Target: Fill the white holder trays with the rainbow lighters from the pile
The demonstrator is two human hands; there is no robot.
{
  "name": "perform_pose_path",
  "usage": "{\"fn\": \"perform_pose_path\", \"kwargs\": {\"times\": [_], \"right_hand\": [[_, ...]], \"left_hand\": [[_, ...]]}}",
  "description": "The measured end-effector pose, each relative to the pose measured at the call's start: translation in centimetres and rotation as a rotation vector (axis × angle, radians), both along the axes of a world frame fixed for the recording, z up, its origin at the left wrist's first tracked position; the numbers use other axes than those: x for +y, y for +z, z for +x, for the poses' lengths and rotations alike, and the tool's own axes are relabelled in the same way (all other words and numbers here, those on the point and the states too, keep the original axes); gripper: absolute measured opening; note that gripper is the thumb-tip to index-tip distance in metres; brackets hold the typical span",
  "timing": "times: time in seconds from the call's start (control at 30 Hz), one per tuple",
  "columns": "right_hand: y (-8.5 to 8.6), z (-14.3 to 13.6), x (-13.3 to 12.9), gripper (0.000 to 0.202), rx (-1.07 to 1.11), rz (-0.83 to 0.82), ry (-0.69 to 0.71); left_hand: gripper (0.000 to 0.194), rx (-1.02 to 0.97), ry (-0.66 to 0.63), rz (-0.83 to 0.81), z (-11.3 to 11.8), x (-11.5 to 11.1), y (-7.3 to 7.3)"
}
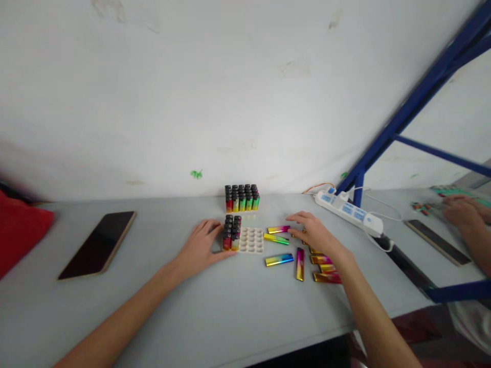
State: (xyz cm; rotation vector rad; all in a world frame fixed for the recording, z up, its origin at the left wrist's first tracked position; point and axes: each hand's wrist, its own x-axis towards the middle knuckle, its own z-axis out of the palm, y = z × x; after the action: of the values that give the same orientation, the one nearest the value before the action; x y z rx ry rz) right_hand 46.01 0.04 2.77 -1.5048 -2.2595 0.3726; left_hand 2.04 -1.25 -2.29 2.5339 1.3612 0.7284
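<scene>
My left hand (199, 245) is curled round the left end of a white tray (251, 240) with round sockets, its thumb along the front edge. Black-topped lighters (231, 232) stand upright in the left columns of that tray. Over to the right, my right hand (312, 232) hovers with thumb and forefinger apart, close to the end of a yellow-and-pink lighter (276, 230). Loose around it lie a yellow-green lighter (276, 239), a yellow-blue lighter (279, 259) and a pink-gold lighter (299, 264). Several more lighters (324, 266) lie partly hidden under my right wrist.
Behind, a second set of upright lighters (242, 198) stands near the wall. A dark phone-like slab (100, 243) and red cloth (21, 230) lie left. At right are a white power strip (348, 212), a blue metal frame (399, 115) and another person's hands (464, 212).
</scene>
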Motion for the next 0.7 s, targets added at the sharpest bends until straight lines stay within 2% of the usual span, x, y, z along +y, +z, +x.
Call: {"fn": "perform_pose_path", "kwargs": {"times": [0.1, 0.27, 0.43, 0.57, 0.7], "right_hand": [[-0.1, -0.5, -0.1, 0.031, -0.024, -0.017, 0.011], [0.4, -2.1, -1.7, 0.016, 0.027, -0.056, 0.073], [-0.2, -2.9, -3.3, 0.017, -0.017, -0.081, 0.055], [0.0, -3.1, -2.9, 0.011, 0.209, -0.061, 0.041], [1.7, -4.8, -2.0, 0.039, 0.586, -0.135, -0.051]], "left_hand": [[0.076, -0.005, -0.001, 0.002, 0.0, 0.0, 0.1], [0.078, 0.010, 0.003, -0.021, 0.2, 0.0, 0.3], [0.076, -0.002, 0.009, -0.028, 0.2, 0.0, 0.2], [0.074, -0.016, 0.003, -0.025, 0.3, -0.1, 0.3], [0.073, -0.030, 0.008, -0.026, 0.3, -0.1, 0.4]]}}
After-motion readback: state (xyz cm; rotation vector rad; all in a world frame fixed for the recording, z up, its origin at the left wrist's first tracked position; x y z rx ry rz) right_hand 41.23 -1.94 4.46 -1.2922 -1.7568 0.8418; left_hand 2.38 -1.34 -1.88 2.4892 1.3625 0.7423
